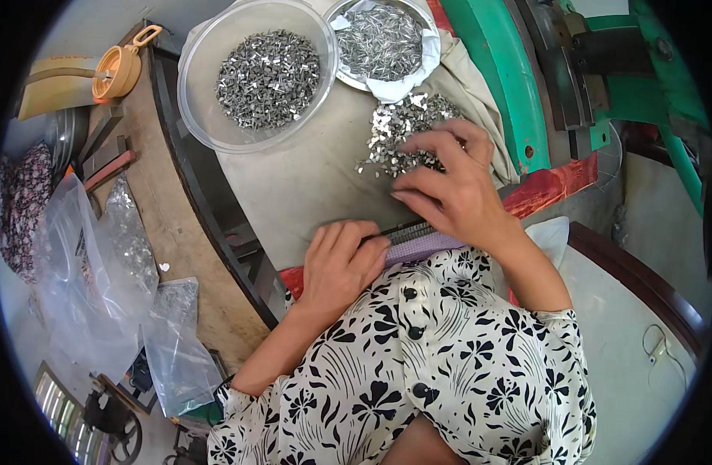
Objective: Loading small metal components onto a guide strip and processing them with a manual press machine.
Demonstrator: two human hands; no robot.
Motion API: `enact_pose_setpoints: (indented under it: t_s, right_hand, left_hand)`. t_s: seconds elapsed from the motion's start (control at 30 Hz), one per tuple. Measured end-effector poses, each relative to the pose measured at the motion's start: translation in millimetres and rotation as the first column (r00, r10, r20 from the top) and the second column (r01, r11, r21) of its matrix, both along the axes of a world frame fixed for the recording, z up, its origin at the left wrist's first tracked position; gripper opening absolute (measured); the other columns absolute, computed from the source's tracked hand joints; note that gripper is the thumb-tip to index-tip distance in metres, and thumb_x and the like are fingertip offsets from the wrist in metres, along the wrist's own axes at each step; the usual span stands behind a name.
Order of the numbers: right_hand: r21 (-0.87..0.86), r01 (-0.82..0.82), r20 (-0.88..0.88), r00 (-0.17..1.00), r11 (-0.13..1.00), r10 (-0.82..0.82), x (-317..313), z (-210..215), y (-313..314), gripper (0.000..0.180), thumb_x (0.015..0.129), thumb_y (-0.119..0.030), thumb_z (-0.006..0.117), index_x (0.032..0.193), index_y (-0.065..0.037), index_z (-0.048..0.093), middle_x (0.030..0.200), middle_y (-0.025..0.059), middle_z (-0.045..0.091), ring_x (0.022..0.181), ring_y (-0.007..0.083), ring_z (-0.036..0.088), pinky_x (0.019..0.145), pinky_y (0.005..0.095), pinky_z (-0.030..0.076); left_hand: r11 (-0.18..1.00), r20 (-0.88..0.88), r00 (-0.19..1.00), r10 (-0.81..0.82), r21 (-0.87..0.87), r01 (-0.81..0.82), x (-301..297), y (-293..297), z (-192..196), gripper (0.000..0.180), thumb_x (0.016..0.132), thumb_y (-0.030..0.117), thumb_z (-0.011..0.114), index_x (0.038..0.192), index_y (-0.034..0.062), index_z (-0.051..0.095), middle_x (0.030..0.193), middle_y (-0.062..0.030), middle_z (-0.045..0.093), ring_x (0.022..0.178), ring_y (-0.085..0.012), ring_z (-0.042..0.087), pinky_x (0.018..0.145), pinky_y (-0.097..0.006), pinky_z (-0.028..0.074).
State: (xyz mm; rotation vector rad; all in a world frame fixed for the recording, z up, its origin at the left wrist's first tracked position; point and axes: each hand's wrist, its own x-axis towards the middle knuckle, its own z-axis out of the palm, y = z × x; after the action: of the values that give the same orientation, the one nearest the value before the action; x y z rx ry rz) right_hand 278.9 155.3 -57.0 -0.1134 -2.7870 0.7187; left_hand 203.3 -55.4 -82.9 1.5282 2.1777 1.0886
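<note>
My right hand [457,182] reaches over the near side of a loose pile of small, shiny flat metal pieces [387,128] on the cloth-covered table [294,194]. Its fingers are bent and spread apart, with no piece visible between them. My left hand [340,260] rests at the table's near edge, fingers curled and pressed together. It touches the left end of a dark ridged strip [409,234], which runs along the edge between my hands. Whatever lies under the left fingertips is hidden. A purple band [418,249] lies on the near side of the strip.
A clear plastic tub [197,116] of small metal parts stands at the far left of the table. Beside it, a lined bowl [409,84] holds thin, shiny metal pieces. A green machine [511,101] rises at right. Plastic bags [89,263] lie on a wooden bench [166,201] at left.
</note>
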Motion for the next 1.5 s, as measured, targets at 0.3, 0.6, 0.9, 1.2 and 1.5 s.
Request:
enact_pose_setpoints:
  t_s: [0.3,0.6,0.9,1.2,1.5]
  right_hand:
    - [-0.149,-0.037,0.149,0.987,0.988,0.060,53,-6,-4,0.020,0.068,-0.017,0.081,0.087,-0.014,0.074,0.100,-0.0013,0.062,0.106,0.0282,0.049,0.090,0.0420,0.037]
    - [-0.160,-0.150,0.088,0.982,0.976,0.166,30,-6,-1,0.018,0.068,-0.016,0.080,0.084,-0.016,0.074,0.100,-0.0038,0.061,0.105,0.0275,0.050,0.089,0.0415,0.037]
    - [-0.111,-0.211,0.082,0.972,0.971,0.221,25,-3,-8,0.015,0.067,-0.014,0.076,0.079,-0.013,0.067,0.103,-0.0027,0.060,0.113,0.0266,0.051,0.094,0.0435,0.037]
    - [-0.131,-0.085,0.011,0.996,0.988,0.087,49,-13,-29,0.015,0.068,-0.018,0.078,0.080,-0.019,0.069,0.111,-0.0066,0.062,0.113,0.0254,0.049,0.094,0.0421,0.033]
    - [-0.072,-0.060,0.008,0.998,0.996,0.061,43,-6,-18,0.014,0.073,-0.022,0.080,0.086,-0.020,0.074,0.110,-0.0037,0.063,0.111,0.0267,0.050,0.093,0.0427,0.033]
  left_hand:
    - [0.998,0.000,0.998,0.055,-0.038,-0.055,7,0,-4,0.034,0.069,0.015,0.084,0.097,0.0065,0.068,0.106,-0.0071,0.062,0.094,-0.0274,0.059,0.079,-0.039,0.045]
    - [0.998,0.008,0.999,0.040,-0.047,-0.039,13,-9,-4,0.032,0.074,0.017,0.080,0.100,0.0061,0.065,0.111,-0.0077,0.059,0.097,-0.0279,0.059,0.083,-0.040,0.045]
    - [0.999,0.005,0.999,0.051,-0.008,-0.051,16,-11,-8,0.030,0.073,0.014,0.081,0.097,0.0080,0.065,0.108,-0.0060,0.060,0.096,-0.0275,0.059,0.082,-0.040,0.045]
    - [0.997,0.037,0.997,0.074,-0.008,-0.073,16,-11,-5,0.028,0.072,0.011,0.080,0.094,0.0056,0.064,0.108,-0.0079,0.061,0.096,-0.0281,0.060,0.081,-0.040,0.047]
    - [0.998,-0.155,0.986,-0.056,-0.040,0.051,9,-6,9,0.016,0.077,0.009,0.071,0.090,0.0030,0.064,0.105,-0.0083,0.062,0.096,-0.0256,0.063,0.084,-0.039,0.048]
